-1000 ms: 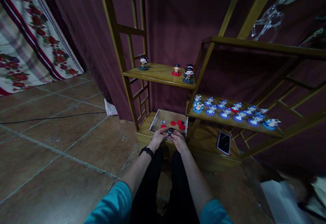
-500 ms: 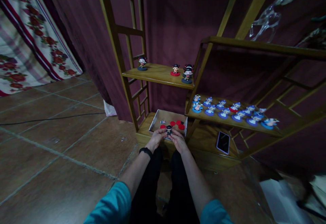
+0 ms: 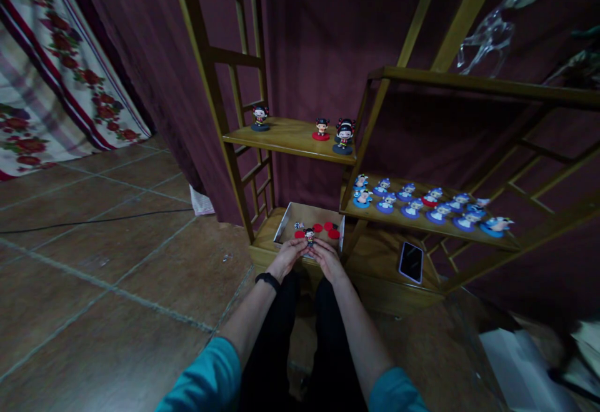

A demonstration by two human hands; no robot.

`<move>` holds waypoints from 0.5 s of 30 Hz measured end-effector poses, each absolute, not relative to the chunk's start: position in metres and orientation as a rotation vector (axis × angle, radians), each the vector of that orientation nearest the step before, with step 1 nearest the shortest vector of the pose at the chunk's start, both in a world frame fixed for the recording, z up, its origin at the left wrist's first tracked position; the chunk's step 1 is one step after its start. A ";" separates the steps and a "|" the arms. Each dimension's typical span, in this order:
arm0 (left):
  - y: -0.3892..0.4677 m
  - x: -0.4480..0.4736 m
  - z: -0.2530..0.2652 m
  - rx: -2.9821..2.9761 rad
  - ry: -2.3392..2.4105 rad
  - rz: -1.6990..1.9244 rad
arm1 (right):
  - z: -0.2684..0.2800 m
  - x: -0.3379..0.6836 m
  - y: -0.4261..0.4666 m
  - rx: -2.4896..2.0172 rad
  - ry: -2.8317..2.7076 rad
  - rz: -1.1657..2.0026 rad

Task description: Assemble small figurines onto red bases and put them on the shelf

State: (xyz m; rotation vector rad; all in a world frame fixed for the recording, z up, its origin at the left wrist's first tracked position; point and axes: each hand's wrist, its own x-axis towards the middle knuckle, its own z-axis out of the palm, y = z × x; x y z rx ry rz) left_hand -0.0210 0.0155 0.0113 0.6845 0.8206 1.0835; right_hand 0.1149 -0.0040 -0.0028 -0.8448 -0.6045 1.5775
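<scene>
From here I see a black-haired figurine (image 3: 260, 115) on a dark round base (image 3: 260, 128) at the left end of the upper brown wooden shelf (image 3: 290, 135). Below, a shallow, open cardboard box (image 3: 305, 212) holds flat red discs (image 3: 333, 234). At its front edge I have the left hand (image 3: 288, 256) and right hand (image 3: 327, 256) together, clamped on a small, upright toy figure (image 3: 309, 236) with black hair. Further right, blue-and-purple figurines (image 3: 412, 208) stand in rows on the lower wooden shelf (image 3: 398, 221).

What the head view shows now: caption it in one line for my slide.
Left hand and right hand hold a black-haired figurine at an open, shallow box containing red discs.
</scene>
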 end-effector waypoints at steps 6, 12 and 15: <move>0.016 -0.021 0.010 0.703 0.803 1.077 | -0.002 0.117 -0.004 -0.899 -0.614 1.595; 0.015 -0.021 0.014 0.693 0.834 1.058 | -0.003 0.116 -0.004 -0.966 -0.614 1.565; 0.014 -0.021 0.016 0.691 0.851 1.049 | -0.002 0.116 -0.004 -0.967 -0.631 1.574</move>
